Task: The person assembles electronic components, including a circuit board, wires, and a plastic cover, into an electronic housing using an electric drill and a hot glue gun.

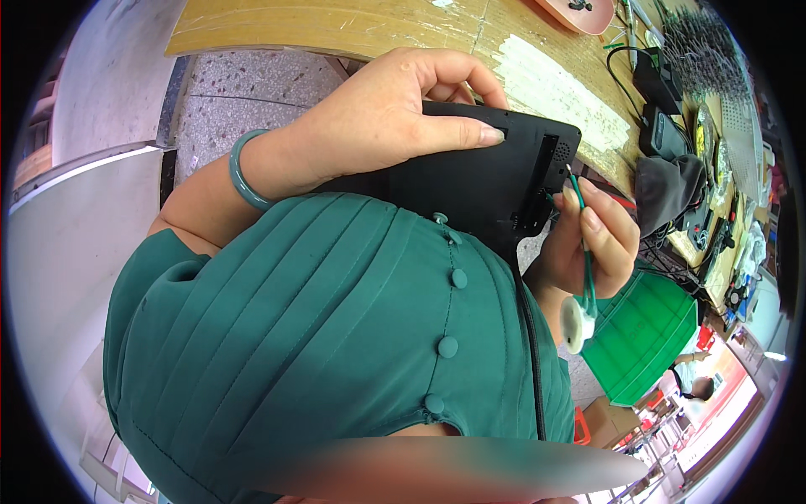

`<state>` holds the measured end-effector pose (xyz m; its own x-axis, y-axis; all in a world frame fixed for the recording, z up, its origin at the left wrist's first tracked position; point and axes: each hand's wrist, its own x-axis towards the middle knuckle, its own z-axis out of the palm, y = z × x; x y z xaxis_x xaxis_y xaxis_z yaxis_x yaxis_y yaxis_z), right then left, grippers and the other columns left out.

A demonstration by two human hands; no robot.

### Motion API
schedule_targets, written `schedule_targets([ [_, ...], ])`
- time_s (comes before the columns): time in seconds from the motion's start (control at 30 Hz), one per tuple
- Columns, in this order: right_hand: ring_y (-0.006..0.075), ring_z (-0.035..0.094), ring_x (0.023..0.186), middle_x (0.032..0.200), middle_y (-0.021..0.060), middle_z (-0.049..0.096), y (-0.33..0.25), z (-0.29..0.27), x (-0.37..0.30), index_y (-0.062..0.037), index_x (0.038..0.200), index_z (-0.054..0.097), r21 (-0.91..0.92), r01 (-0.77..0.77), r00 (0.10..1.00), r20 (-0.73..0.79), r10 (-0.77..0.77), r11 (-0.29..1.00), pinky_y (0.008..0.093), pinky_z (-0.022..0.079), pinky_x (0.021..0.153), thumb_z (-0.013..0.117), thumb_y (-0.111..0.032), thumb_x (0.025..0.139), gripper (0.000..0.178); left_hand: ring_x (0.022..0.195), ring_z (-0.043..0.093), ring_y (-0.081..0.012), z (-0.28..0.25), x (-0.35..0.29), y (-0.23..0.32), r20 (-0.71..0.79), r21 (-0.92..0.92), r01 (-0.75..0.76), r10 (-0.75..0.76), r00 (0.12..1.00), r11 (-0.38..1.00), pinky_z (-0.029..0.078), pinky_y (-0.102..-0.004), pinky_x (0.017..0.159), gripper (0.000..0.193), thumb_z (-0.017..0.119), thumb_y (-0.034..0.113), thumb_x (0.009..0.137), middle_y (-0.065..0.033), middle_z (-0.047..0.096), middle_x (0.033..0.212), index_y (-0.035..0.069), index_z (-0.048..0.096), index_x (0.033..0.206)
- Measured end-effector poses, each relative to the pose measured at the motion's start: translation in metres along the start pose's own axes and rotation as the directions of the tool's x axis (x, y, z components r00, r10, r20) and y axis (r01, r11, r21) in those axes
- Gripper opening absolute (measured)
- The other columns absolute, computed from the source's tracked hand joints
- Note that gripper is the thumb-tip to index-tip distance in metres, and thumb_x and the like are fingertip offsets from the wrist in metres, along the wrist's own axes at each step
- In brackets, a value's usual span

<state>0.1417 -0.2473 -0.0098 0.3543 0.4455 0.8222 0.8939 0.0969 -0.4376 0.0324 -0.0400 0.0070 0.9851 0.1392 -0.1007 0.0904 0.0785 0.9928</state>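
Note:
My left hand [432, 105] grips the upper edge of a flat black plastic device [470, 176], its thumb lying on the near face and its fingers behind. The device is tilted against my front and has a dark slot and a patch of small holes by its right corner. Close to that right edge, my right hand [598, 235] is closed on a green cord [587, 273]. One thin tip of the cord points up beside the small holes; whether it touches the device I cannot tell. From the cord's lower end hangs a round white piece [577, 326].
A black cable [529, 336] runs down from the device along my front. Beyond it stands a worn wooden table [336, 25] bearing a pink tray [579, 17], black adapters [659, 80] and a grey cloth [672, 181]. A green crate [642, 336] is at right; farther off, a person [695, 382].

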Motion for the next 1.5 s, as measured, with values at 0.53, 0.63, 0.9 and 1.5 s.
schedule_targets([
  [0.53,0.0371,0.068,0.091,0.083,0.0133,0.068,-0.004,0.009,0.018,-0.0044,0.086,0.056,-0.056,0.042,0.986,0.163,-0.032,0.998,0.0443,0.057,0.08,0.078,0.005,0.07,0.029,0.086,0.058,-0.0074,0.001,-0.007,0.0,0.048,0.11,-0.115,0.111,0.993,0.987,0.047,-0.0229,0.081,0.022,0.071,0.01,0.084,-0.0016,0.063,0.091,0.003,0.063,0.103],
  [0.63,0.0392,0.068,0.09,0.084,0.0167,0.067,-0.001,0.007,0.017,-0.0033,0.089,0.052,-0.037,0.052,0.985,0.166,-0.045,0.998,0.0472,0.057,0.08,0.074,0.004,0.076,0.027,0.085,0.058,-0.0077,0.0,-0.007,0.001,0.054,0.1,-0.101,0.096,0.994,0.99,0.047,-0.0231,0.081,0.021,0.071,0.009,0.083,-0.0018,0.063,0.091,0.003,0.064,0.102],
  [0.9,0.038,0.068,0.089,0.086,0.0171,0.064,-0.007,0.009,0.014,-0.0033,0.095,0.05,-0.071,0.122,0.982,0.153,-0.11,0.99,0.0485,0.057,0.08,0.071,0.004,0.08,0.027,0.08,0.058,-0.0056,0.002,-0.01,-0.001,0.045,0.111,-0.135,0.131,0.99,0.985,0.048,-0.0211,0.074,0.021,0.069,0.003,0.082,-0.0024,0.063,0.088,0.001,0.061,0.102],
  [1.5,0.035,0.068,0.089,0.087,0.0122,0.064,-0.011,0.01,0.011,-0.0019,0.089,0.056,-0.033,0.106,0.988,0.114,-0.101,0.994,0.0387,0.06,0.078,0.077,0.014,0.065,0.035,0.068,0.054,-0.0014,0.005,-0.015,0.004,0.0,0.108,-0.16,0.161,0.987,0.981,0.041,-0.0174,0.061,0.028,0.072,0.004,0.079,0.0022,0.058,0.075,0.005,0.053,0.099],
])
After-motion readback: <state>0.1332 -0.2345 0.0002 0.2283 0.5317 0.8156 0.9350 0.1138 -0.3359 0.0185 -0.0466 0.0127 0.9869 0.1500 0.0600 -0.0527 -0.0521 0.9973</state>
